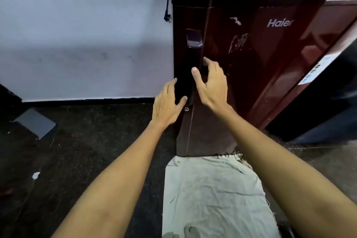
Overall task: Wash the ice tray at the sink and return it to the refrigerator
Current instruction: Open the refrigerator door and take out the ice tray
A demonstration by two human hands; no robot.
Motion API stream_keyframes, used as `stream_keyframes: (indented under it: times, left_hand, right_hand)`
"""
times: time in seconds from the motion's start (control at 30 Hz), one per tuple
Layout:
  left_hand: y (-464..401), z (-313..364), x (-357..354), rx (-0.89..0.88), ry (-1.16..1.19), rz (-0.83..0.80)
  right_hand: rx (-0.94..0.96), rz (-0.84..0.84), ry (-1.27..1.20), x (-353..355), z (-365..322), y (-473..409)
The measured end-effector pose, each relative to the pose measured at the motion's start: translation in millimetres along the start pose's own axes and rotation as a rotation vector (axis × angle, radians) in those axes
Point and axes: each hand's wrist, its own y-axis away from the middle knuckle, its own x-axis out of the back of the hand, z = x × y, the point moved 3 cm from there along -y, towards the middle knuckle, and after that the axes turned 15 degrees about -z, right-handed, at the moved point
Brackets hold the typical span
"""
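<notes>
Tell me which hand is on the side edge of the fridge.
The left hand: it rests on the left side edge of the refrigerator, while the right hand is spread at the door's front.

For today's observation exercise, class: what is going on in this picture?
A person stands before a glossy dark red refrigerator, both bare hands reaching to its door edge. The left hand rests on the dark handle side, fingers fairly straight. The right hand hovers near the door front, fingers loosely spread, holding nothing. The door looks closed. No ice tray shows. A crumpled whitish cloth lies on the floor below.
</notes>
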Motion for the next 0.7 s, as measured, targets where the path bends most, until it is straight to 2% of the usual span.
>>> stream_keyframes:
  times: [0.07, 0.13, 0.23, 0.27, 0.47, 0.7]
  left_hand:
    - [-20.8, -0.7, -3.3, 0.037, 0.229, -0.116]
    - [-42.3, 0.8, -4.7, 0.047, 0.362, -0.185]
    - [-65.2, 3.2, -9.1, 0.005, 0.440, -0.254]
    - [-71.7, 0.4, -11.5, -0.014, 0.457, -0.251]
    - [-81.0, -17.9, -37.5, 0.134, 0.518, -0.173]
    - [-75.0, -8.7, -47.4, 0.211, 0.500, -0.111]
  right_hand:
    - [0.014, -0.096, -0.244, -0.9, -1.5, -15.9]
    - [0.041, -0.150, -0.376, -2.0, -1.4, -30.5]
    - [0.041, -0.151, -0.447, -8.6, 0.4, -46.4]
    - [0.051, -0.129, -0.463, -9.7, 0.8, -48.9]
    - [0.018, -0.101, -0.530, -23.2, 12.4, -50.5]
    - [-0.005, -0.156, -0.557, -21.5, 12.6, -46.0]
